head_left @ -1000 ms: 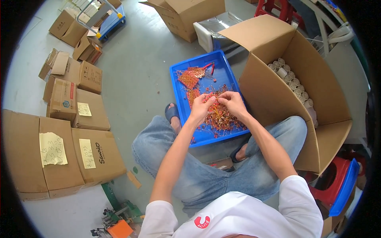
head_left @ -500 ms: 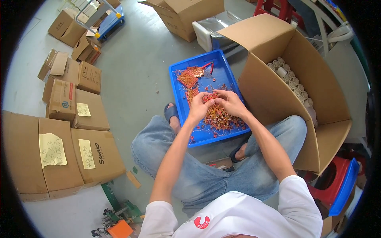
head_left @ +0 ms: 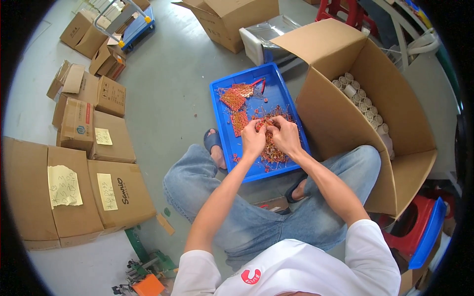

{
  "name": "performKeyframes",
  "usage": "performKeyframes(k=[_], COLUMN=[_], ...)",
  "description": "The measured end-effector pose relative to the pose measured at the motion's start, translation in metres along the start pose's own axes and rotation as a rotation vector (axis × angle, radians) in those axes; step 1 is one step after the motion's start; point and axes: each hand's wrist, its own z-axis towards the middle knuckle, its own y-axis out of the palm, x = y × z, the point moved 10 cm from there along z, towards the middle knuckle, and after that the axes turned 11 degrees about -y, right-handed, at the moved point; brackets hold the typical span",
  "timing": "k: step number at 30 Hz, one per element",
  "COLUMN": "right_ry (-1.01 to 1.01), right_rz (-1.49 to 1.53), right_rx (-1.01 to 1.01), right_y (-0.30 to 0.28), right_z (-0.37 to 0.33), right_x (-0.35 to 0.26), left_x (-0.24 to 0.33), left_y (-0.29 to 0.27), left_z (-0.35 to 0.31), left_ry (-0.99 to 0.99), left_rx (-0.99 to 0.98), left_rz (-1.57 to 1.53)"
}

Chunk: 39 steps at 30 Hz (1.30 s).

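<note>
Over the blue tray (head_left: pixel 276 88), toward its right edge, left hand (head_left: pixel 254 141) and right hand (head_left: pixel 286 136) pinched a red piece (head_left: pixel 260 126). Hasty pulling could have snagged tangled wires (head_left: pixel 273 152).

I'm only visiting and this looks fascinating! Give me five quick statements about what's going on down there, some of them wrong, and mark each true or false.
1. The left hand and right hand are close together over the blue tray. True.
2. A red-handled tool lies toward the tray's far end. True.
3. The left hand is gripping that tool. False: its fingers are on a reddish piece, apart from the tool.
4. A large open cardboard box holds white cylinders. True.
5. That box stands to the left of the tray. False: it stands to the right.
</note>
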Motion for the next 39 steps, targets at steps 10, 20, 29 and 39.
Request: performKeyframes(k=[10, 20, 29, 39], right_ry=[-0.184, -0.040, -0.094, 0.010], right_rz=[0.004, -0.040, -0.210, -0.216], right_rx=[-0.353, -0.134, -0.239, -0.293], right_y=[0.008, -0.001, 0.002, 0.035], right_z=[0.022, 0.013, 0.013, -0.001], right_x=[-0.008, -0.001, 0.024, 0.056], left_x=[-0.007, 0.035, 0.023, -0.059], left_y=[0.019, 0.003, 0.021, 0.044], left_z=[0.011, -0.011, -0.003, 0.010], left_ry=[-0.027, 0.286, 0.232, 0.172], left_rx=[-0.353, -0.102, -0.209, -0.281], left_rz=[-0.113, 0.070, -0.025, 0.134])
